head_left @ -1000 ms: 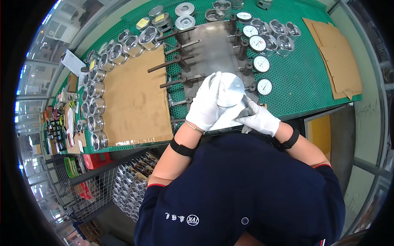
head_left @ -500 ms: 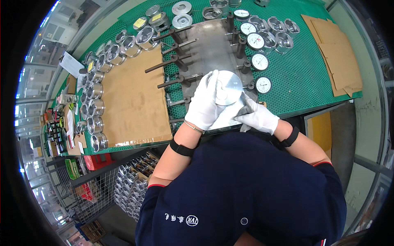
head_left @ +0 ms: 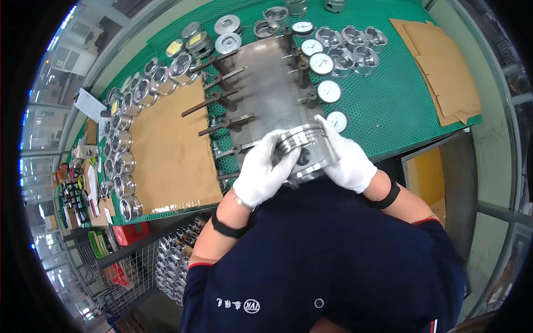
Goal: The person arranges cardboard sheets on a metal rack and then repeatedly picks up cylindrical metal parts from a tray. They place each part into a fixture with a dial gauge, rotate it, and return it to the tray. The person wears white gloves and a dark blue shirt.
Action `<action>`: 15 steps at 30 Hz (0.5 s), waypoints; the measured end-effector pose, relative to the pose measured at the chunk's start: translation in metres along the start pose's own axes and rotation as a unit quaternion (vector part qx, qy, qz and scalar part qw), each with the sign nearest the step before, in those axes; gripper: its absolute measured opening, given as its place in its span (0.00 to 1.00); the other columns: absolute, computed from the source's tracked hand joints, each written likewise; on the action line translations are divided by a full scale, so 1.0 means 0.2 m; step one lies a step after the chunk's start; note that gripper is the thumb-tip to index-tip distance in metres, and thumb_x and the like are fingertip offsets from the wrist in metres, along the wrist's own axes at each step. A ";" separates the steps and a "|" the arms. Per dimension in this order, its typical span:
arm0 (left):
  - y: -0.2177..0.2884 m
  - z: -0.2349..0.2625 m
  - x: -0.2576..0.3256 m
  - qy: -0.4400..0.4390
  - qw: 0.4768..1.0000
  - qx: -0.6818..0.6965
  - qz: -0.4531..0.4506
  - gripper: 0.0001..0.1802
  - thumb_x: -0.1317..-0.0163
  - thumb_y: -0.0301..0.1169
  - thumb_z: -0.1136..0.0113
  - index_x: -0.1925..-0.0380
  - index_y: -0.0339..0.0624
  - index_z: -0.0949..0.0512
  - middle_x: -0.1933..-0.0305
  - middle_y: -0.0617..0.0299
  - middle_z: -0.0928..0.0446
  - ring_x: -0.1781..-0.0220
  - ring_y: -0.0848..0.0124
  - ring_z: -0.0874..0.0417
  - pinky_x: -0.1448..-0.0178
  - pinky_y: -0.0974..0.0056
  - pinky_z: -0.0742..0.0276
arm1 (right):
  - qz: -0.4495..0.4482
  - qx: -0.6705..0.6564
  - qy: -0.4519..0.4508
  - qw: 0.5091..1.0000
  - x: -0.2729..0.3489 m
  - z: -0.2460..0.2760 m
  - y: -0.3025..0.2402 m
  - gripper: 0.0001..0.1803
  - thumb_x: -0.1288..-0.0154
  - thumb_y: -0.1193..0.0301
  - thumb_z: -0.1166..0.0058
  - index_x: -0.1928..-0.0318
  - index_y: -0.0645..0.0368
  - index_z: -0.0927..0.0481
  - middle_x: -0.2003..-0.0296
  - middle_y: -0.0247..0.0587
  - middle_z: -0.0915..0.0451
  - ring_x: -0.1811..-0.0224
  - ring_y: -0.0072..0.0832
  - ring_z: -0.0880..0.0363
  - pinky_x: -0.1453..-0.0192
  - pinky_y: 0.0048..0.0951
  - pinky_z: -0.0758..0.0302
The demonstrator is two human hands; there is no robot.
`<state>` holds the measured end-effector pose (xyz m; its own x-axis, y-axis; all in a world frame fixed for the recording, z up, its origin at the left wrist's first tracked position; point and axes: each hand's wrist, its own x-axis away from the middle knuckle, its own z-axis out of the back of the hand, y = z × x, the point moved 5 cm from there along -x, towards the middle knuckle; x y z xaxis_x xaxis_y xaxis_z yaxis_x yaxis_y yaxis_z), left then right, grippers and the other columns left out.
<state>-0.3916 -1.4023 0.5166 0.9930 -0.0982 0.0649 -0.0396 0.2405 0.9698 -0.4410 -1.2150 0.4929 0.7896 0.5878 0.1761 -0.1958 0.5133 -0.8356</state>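
Between my two white-gloved hands is a shiny metal piston (head_left: 312,149), held close to my body over the table's near edge. Its ring grooves and a round pin hole face me. My left hand (head_left: 264,169) grips its left side, fingers bent round it with the thumb near the pin hole. On the other side my right hand (head_left: 350,161) is wrapped along the piston's wall. Just beyond lies a grey metal plate (head_left: 272,94) carrying rows of posts, with white dial gauges (head_left: 328,91) along its right side.
Brown cardboard (head_left: 172,147) covers the left of the green mat (head_left: 383,102), bordered by several pistons (head_left: 123,163). More pistons (head_left: 353,36) stand at the far right. Cardboard sheets (head_left: 444,72) lie by the right edge. Below left, a wire cage (head_left: 136,272) stands beside stacked pistons.
The piston has turned from showing its flat round crown to showing its grooved side, and has come nearer my body. Both hands moved with it and now grip its sides.
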 end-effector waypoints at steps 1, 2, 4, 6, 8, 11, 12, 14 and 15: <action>0.02 -0.03 0.02 -0.033 0.990 0.112 0.074 0.24 0.32 0.26 0.39 0.38 0.32 0.31 0.51 0.54 0.19 0.56 0.71 0.13 0.53 0.66 0.16 | 0.032 -0.122 0.010 0.992 0.00 0.07 -0.01 0.36 0.28 0.63 0.46 0.26 0.64 0.41 0.45 0.58 0.19 0.44 0.41 0.17 0.37 0.34 0.23; 0.07 -0.06 0.02 -0.069 0.961 0.247 0.104 0.23 0.29 0.25 0.42 0.37 0.31 0.31 0.52 0.57 0.19 0.59 0.75 0.13 0.55 0.69 0.16 | 0.028 -0.248 0.020 0.968 0.00 0.14 0.02 0.32 0.27 0.66 0.48 0.28 0.65 0.37 0.45 0.57 0.19 0.43 0.40 0.17 0.37 0.34 0.24; 0.17 -0.07 -0.03 -0.017 0.992 0.126 -0.013 0.25 0.33 0.25 0.39 0.36 0.33 0.30 0.52 0.54 0.17 0.60 0.70 0.12 0.54 0.66 0.15 | 0.058 -0.310 0.065 0.947 0.03 0.30 0.11 0.21 0.26 0.71 0.52 0.37 0.66 0.24 0.48 0.45 0.16 0.48 0.31 0.17 0.41 0.29 0.23; 0.23 -0.03 -0.05 0.044 0.987 -0.090 -0.129 0.26 0.35 0.25 0.36 0.37 0.34 0.29 0.51 0.52 0.17 0.59 0.69 0.11 0.53 0.65 0.15 | -0.024 -0.331 0.079 0.940 0.06 0.47 0.30 0.20 0.28 0.71 0.53 0.40 0.67 0.22 0.56 0.42 0.15 0.56 0.27 0.17 0.48 0.28 0.21; 0.22 0.02 -0.02 0.101 0.964 -0.187 -0.163 0.23 0.38 0.26 0.34 0.43 0.35 0.24 0.51 0.48 0.16 0.55 0.62 0.11 0.49 0.63 0.16 | -0.066 -0.182 0.217 0.957 0.01 0.67 0.54 0.18 0.28 0.62 0.55 0.52 0.65 0.21 0.64 0.41 0.16 0.72 0.22 0.21 0.68 0.24 0.23; 0.07 0.09 0.12 0.145 0.960 -0.232 -0.056 0.17 0.34 0.24 0.37 0.45 0.33 0.22 0.52 0.50 0.16 0.55 0.63 0.13 0.49 0.63 0.18 | -0.178 -0.289 0.270 0.901 -0.10 0.92 0.96 0.14 0.27 0.63 0.57 0.57 0.60 0.22 0.71 0.44 0.17 0.84 0.26 0.26 0.83 0.26 0.30; 0.01 0.10 0.18 0.151 0.960 -0.232 -0.034 0.17 0.32 0.22 0.40 0.44 0.32 0.22 0.51 0.52 0.16 0.56 0.69 0.14 0.49 0.66 0.19 | -0.217 -0.322 0.299 0.872 -0.16 1.01 1.10 0.14 0.26 0.63 0.57 0.57 0.59 0.22 0.72 0.45 0.16 0.86 0.26 0.27 0.85 0.26 0.31; -0.10 0.09 0.34 0.217 0.951 -0.216 0.048 0.14 0.28 0.24 0.43 0.45 0.30 0.22 0.52 0.55 0.17 0.58 0.71 0.14 0.49 0.67 0.19 | -0.270 -0.387 0.326 0.819 -0.31 1.17 1.37 0.15 0.26 0.64 0.59 0.53 0.59 0.22 0.71 0.46 0.15 0.85 0.22 0.26 0.84 0.22 0.30; -0.16 0.07 0.42 0.256 0.950 -0.142 0.110 0.13 0.30 0.25 0.41 0.47 0.32 0.21 0.55 0.54 0.16 0.58 0.70 0.14 0.50 0.66 0.19 | -0.295 -0.403 0.320 0.805 -0.40 1.25 1.50 0.16 0.25 0.64 0.60 0.50 0.58 0.23 0.71 0.45 0.14 0.84 0.21 0.24 0.83 0.19 0.29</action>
<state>-0.3081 -1.4326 0.4937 0.8903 0.4505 0.0657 -0.2941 0.4589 0.8384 -0.7071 -0.9521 0.3583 0.7954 -0.1838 0.5775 0.5604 -0.1397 -0.8163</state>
